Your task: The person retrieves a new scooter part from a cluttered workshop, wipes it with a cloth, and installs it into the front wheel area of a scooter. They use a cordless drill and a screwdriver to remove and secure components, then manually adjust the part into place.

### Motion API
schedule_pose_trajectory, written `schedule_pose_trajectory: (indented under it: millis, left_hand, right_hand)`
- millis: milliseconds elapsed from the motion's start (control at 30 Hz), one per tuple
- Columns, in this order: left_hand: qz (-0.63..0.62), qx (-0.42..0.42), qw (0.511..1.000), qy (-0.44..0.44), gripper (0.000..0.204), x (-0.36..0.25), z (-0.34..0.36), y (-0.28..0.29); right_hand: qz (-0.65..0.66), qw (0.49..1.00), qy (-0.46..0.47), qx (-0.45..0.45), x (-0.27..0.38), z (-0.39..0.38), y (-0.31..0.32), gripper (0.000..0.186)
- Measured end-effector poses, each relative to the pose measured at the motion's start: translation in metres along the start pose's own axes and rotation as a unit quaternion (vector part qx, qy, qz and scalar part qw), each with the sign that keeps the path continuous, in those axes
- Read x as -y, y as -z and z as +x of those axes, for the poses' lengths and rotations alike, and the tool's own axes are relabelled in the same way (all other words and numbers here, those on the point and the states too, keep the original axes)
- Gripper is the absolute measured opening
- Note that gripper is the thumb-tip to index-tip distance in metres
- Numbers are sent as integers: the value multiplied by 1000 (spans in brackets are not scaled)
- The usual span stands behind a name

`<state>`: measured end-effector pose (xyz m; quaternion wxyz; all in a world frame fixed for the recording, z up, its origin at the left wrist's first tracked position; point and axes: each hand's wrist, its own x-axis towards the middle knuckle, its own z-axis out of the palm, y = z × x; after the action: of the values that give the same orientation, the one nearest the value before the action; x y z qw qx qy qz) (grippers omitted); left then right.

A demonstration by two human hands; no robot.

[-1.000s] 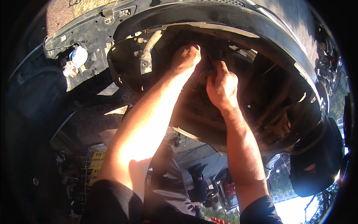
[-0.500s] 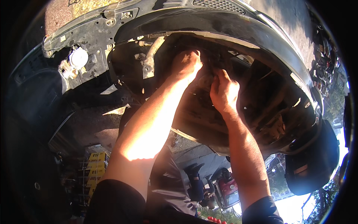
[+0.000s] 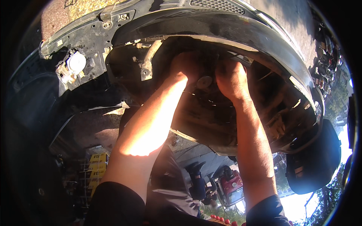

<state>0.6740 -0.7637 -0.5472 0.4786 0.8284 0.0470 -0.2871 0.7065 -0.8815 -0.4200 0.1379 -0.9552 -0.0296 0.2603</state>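
Observation:
My left hand (image 3: 185, 67) reaches into a dark opening in a vehicle's underside, its fingers lost in shadow. Just to its right is my right hand (image 3: 231, 78), knuckles up and fingers curled inward. Whatever those curled fingers grip is hidden. Between and slightly below the two hands a small round part (image 3: 204, 82) shows in the dark. A light-coloured metal tube with a flattened end (image 3: 151, 60) hangs left of my left hand. The curved black body panel (image 3: 196, 24) arches above both hands.
A dark panel (image 3: 96, 58) with a round white lamp-like part (image 3: 76, 63) lies at the left. A thin rim (image 3: 184, 135) crosses below my forearms. Yellow boxes (image 3: 98, 162) stand lower left, a red vehicle (image 3: 230, 184) lower right, and a black tyre-like shape (image 3: 315, 162) at the right.
My right hand has moved up and slightly right, its fingers now curled in. My left hand has sunk deeper into shadow. The round part between them shows more plainly.

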Motion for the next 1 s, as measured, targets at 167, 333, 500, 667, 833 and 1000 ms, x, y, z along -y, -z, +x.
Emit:
schedule_pose_trajectory:
  millis: [167,333,500,667,833,1000]
  left_hand:
    - [-32,-6,999,7,31,-2,-5,2]
    - [-36,10,999,28,31,-3,-4,1]
    - [-23,-44,999,-16,32,-2,-6,0]
    - [76,56,994,-54,20,-5,-4,14]
    - [-40,103,989,93,20,-20,-1,31]
    - [24,139,982,125,22,-24,1,35]
  right_hand:
    - [-22,997,3,69,9,26,6,24]
    - [59,994,-69,55,1,24,0,26]
    - [115,986,-112,34,0,16,-8,25]
    - [86,973,79,-201,9,-61,-49,26]
    - [260,947,-100,-157,-7,-83,-33,17]
    - [454,857,-186,-156,-2,-84,-12,15]
